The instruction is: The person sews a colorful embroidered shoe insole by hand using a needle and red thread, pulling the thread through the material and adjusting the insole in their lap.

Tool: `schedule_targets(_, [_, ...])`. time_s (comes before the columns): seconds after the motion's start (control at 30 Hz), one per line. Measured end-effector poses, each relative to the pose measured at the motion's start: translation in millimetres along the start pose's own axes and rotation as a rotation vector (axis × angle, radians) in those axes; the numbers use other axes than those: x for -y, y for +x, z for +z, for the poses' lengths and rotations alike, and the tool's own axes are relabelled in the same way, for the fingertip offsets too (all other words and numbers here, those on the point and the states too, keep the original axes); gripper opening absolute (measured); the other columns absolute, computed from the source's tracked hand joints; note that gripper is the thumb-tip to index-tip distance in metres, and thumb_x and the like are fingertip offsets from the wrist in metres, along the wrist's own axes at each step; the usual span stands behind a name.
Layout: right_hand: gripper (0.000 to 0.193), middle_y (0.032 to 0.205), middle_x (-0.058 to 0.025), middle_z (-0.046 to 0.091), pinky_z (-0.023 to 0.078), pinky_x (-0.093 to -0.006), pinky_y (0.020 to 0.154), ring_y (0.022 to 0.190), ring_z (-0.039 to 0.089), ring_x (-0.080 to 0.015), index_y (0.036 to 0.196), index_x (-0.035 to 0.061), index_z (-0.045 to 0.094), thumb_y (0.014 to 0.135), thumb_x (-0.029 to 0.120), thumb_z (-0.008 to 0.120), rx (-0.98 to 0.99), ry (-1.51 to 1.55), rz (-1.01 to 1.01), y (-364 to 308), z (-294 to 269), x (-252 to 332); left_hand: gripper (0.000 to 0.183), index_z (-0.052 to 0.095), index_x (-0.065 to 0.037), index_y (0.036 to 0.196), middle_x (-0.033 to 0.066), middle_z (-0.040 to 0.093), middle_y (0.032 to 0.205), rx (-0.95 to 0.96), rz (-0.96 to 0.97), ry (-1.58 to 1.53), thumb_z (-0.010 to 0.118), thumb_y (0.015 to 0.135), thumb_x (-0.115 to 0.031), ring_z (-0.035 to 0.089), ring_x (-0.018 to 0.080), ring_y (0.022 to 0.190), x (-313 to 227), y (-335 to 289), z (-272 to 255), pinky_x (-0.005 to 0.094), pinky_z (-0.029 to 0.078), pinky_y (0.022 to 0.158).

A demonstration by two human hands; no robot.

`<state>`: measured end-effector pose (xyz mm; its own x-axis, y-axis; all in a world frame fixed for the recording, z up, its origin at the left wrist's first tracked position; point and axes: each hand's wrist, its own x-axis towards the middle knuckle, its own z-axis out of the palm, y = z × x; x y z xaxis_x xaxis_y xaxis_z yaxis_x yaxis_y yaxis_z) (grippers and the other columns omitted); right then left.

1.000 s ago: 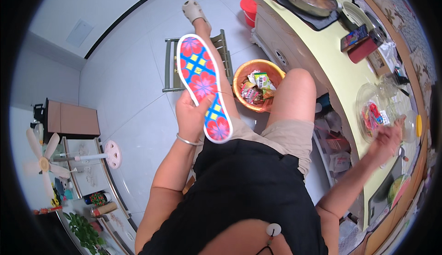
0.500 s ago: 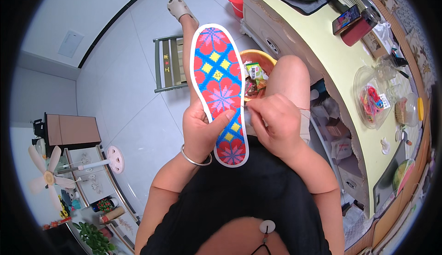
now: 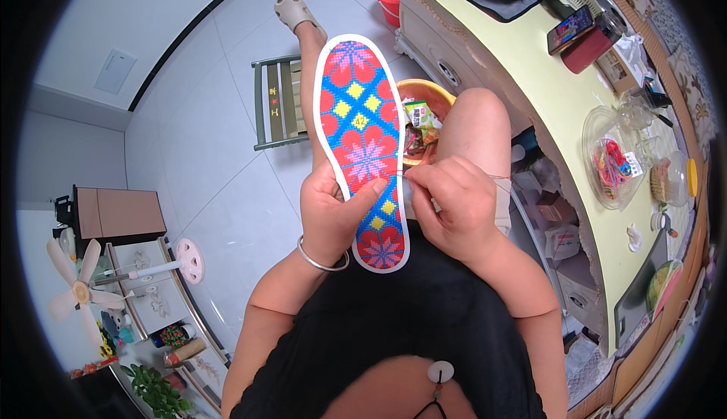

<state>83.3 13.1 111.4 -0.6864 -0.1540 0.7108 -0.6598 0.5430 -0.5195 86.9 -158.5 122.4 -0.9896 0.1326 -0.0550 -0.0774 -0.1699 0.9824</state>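
Note:
An embroidered shoe insole [image 3: 363,139] with red, pink, blue and yellow flower patterns and a white rim stands over my lap. My left hand [image 3: 333,211] is closed on its left side, thumb across the patterned face. At the right edge my right hand [image 3: 453,201] pinches a thin needle [image 3: 403,173] close to the rim; most of it is hidden by the fingers. A fine reddish thread [image 3: 500,180] shows behind the right hand, by the wrist.
Under the insole sits a yellow-rimmed bin [image 3: 424,90] with wrappers, beside my knee. A folding stool [image 3: 276,105] stands left of my leg. Along the right runs a counter [image 3: 545,93] bearing a propped phone [image 3: 570,31], a red flask [image 3: 591,52] and a plastic tray of coloured threads [image 3: 609,165].
The insole's top has tipped very slightly upward. My right hand's fingertips have shifted a little at the insole's edge, where the needle shows more plainly.

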Motion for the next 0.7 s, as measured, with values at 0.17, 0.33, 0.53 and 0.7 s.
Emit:
schedule_targets(0.17, [0.014,0.063,-0.0064,0.050,0.042,-0.0345,0.049,0.057,0.052,-0.0238,0.081,0.0025,0.061,0.068,0.000,0.068,-0.006,-0.012,-0.006,-1.4,0.7,-1.8,0.025,0.056,0.005,0.105,0.0112,0.066,0.099,-0.001,0.011,0.024,0.063,0.082,0.003,0.064,0.0124,0.086,0.2,0.1,1.2,0.0248,0.052,0.074])
schedule_targets(0.33, [0.014,0.062,-0.0065,0.047,0.041,-0.0348,0.048,0.057,0.051,-0.0238,0.078,0.0030,0.060,0.066,0.000,0.068,0.017,-0.031,-0.011,-0.1,-1.8,-0.3,0.023,0.058,0.005,0.103,0.0105,0.066,0.098,-0.009,0.043,0.055,0.065,0.081,0.002,0.064,0.0119,0.085,0.3,-0.9,2.5,0.0246,0.052,0.073])
schedule_targets(0.53, [0.022,0.068,-0.0081,0.056,0.045,-0.0343,0.053,0.060,0.055,-0.0258,0.084,0.0026,0.062,0.064,-0.004,0.067,0.134,-0.081,0.001,-0.5,-6.1,4.3,0.019,0.062,0.004,0.093,0.0097,0.067,0.086,-0.061,0.271,0.394,0.070,0.076,-0.001,0.064,0.0133,0.076,13.7,-3.6,2.7,0.0252,0.050,0.066])
schedule_targets(0.7, [0.018,0.071,-0.0095,0.059,0.046,-0.0347,0.056,0.063,0.057,-0.0267,0.083,0.0021,0.061,0.067,-0.003,0.069,0.119,-0.104,0.059,-1.2,-1.5,8.2,0.019,0.063,0.001,0.088,0.0128,0.066,0.079,-0.153,0.477,0.723,0.072,0.073,-0.004,0.064,0.0186,0.066,6.6,-3.7,6.8,0.0262,0.049,0.061])
